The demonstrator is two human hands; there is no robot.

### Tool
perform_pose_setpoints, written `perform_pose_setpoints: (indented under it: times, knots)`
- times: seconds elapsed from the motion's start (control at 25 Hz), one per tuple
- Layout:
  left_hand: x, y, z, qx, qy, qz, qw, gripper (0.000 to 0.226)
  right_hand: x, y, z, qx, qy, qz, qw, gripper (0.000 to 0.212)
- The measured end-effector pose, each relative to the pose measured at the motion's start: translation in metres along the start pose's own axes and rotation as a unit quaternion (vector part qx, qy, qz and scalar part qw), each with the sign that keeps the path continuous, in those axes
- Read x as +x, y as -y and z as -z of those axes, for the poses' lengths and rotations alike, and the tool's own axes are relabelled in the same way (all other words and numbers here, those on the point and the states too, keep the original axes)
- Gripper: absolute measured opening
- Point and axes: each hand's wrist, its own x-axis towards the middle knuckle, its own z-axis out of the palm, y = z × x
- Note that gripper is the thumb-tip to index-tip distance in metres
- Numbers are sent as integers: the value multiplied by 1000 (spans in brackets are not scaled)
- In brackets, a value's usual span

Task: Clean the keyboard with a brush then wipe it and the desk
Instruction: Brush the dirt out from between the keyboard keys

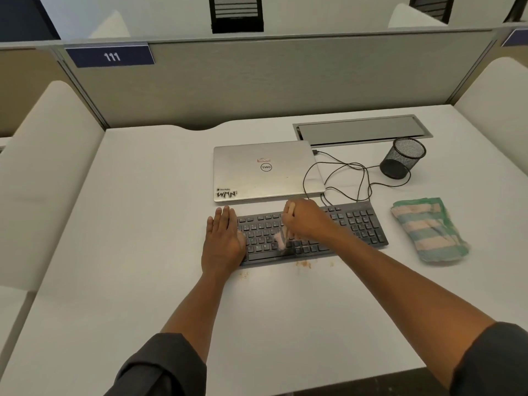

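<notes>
The left hand (224, 241) lies flat with straight fingers pointing away from the person, palm down on the left end of the black keyboard (351, 224), partly on the white desk (128, 224) beside it; its forearm runs straight back to a dark rolled sleeve (160, 367) at the bottom edge. Just beyond the keyboard sits a closed silver laptop (265, 170). The keyboard itself lies flat near the middle of the desk, its long side facing the person.

The right hand (305, 221) hovers over the middle keys, knuckles up, fingers curled round a pale brush (281, 238); the brush is blurred, so its bristles appear to touch the keys, though contact cannot be confirmed. The right forearm crosses the keyboard's near edge diagonally. Brownish crumbs (304, 263) dot the desk just in front of the keyboard.

A thin black cable (343, 172) loops from the laptop's right side. Further right, a striped green-and-pink cloth (428, 230) lies folded on the desk, apart from the keyboard, with a black mesh pen cup (403, 158) behind it.
</notes>
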Motion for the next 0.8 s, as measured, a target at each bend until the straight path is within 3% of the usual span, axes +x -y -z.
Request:
perform_pose_setpoints:
  times: [0.24, 0.32, 0.4, 0.6, 0.8]
  knots:
    - [0, 2, -2, 0, -8, -5, 1000, 79, 6, 1, 3, 92, -18, -12, 996, 16]
    - [0, 2, -3, 3, -8, -6, 1000, 79, 3, -1, -2, 68, -12, -20, 997, 17]
    - [0, 2, -3, 3, -13, -6, 1000, 75, 2, -1, 2, 31, -45, -40, 998, 17]
    - [0, 1, -2, 5, -12, -7, 1000, 82, 6, -8, 18, 125, -111, -87, 982, 17]
    - [1, 2, -4, 5, -16, -6, 1000, 81, 4, -6, 7, 156, -71, -68, 983, 15]
